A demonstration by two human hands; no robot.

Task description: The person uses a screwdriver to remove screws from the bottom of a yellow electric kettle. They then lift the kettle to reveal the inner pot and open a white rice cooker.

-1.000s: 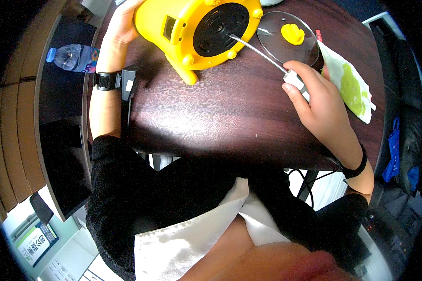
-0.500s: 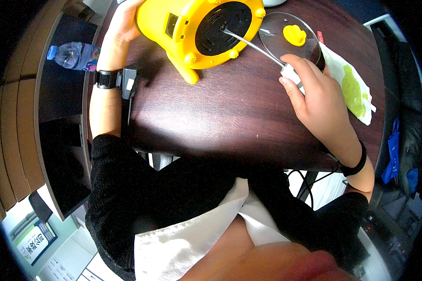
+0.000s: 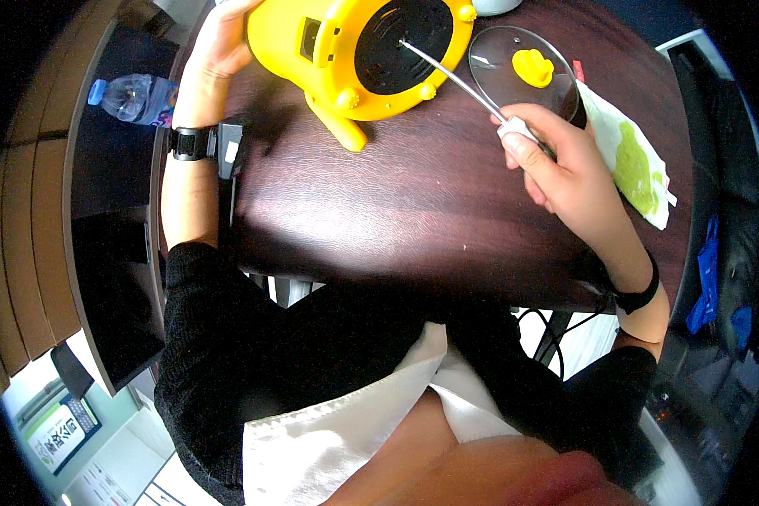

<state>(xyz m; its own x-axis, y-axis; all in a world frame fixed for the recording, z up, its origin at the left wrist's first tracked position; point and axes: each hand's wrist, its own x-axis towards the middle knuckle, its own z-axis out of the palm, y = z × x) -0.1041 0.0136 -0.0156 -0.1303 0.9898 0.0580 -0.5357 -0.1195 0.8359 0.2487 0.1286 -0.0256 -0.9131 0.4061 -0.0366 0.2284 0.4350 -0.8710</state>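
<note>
Grasping yellow electric pot (image 3: 337, 72) by its side with left grip (image 3: 223, 42), tipping it over and showing underside; losing part of that grip past top edge of view. Holding pot over far part of worktop (image 3: 346, 202), left of centre; not telling whether touching or lifted. Clasping white-handled screwdriver (image 3: 514, 128) between thumb and curled fingers of right grip (image 3: 561, 156). Slanting metal shaft up and leftward, ending tip at round black base plate (image 3: 384, 55) near its middle; screw contact too small to tell. Also showing glass lid (image 3: 502, 72) with yellow knob lying just right of pot, white-and-green packet-like item (image 3: 637, 160) beyond right grip. Wearing black watch (image 3: 192, 143) on left wrist, black wristband (image 3: 639, 293) on right.
</note>
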